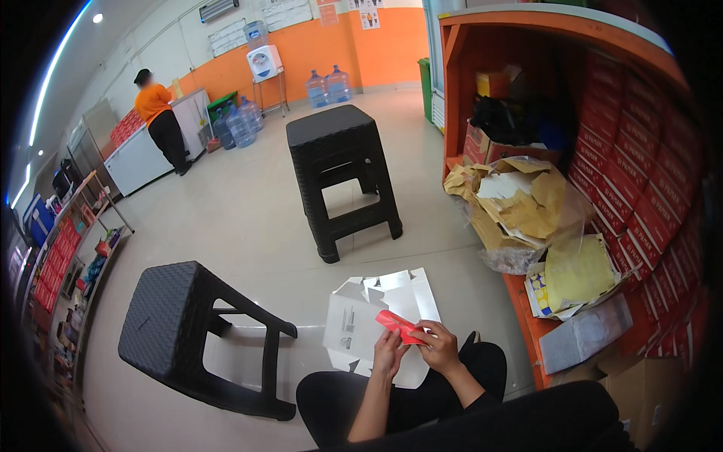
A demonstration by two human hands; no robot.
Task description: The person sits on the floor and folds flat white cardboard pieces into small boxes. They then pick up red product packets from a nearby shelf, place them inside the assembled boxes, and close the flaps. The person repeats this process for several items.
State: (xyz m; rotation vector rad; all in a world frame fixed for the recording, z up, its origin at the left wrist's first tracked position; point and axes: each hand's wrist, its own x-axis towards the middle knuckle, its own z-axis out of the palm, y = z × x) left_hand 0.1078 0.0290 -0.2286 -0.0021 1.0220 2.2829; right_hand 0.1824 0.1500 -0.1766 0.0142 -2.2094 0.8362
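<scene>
Both my hands hold a small flat red piece [396,324], like a folded card or packet, above my lap. My left hand [387,352] pinches its lower left side. The fingers of my right hand [438,348] are closed on its right end. Beneath my hands lies a flattened white cardboard box [352,324] with cut flaps and grey print on one panel. It spreads out past my bent legs, and its near part is partly hidden by my hands and forearms.
Two black woven-pattern plastic stools [331,128] [162,324] stand ahead and to the left. At the right, an orange shelf [520,324] holds brown paper [538,203] and stacked red boxes [629,151]. Far left, a person in orange [154,105] stands by a white chest freezer [143,162].
</scene>
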